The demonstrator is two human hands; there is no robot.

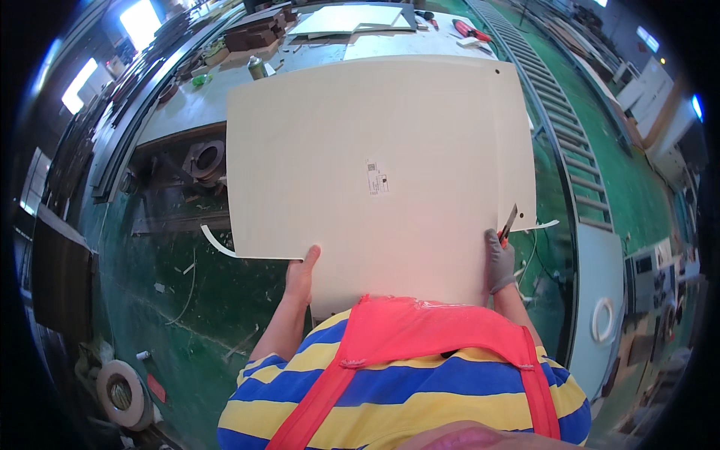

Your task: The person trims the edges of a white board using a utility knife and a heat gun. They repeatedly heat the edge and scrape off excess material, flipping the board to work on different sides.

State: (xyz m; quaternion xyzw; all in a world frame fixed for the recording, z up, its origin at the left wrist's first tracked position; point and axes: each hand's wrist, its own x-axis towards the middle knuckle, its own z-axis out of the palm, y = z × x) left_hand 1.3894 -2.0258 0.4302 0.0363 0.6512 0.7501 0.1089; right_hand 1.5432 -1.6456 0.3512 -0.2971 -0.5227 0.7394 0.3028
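Note:
A large cream panel (367, 120) with a small label (377, 178), dark holes at its right side and cut-out lower corners rests partly over a worktable. My bare left hand (302, 271) grips the left edge of the panel's narrower near part, thumb on top. My right hand (499, 264), in a grey glove, grips the opposite edge and also holds a utility knife (508, 223) with an orange part, blade pointing up. Thin white edge strips (216, 241) hang loose at both notched sides, curving away from the panel. The panel's near end reaches my red apron.
The worktable (172, 109) carries white boards (349, 19), a spray can (256, 69) and red tools (469, 31). A roller conveyor (559, 135) runs along the right. Stacked long boards (127, 127) stand left. A tape roll (120, 394) lies low at left on the green floor.

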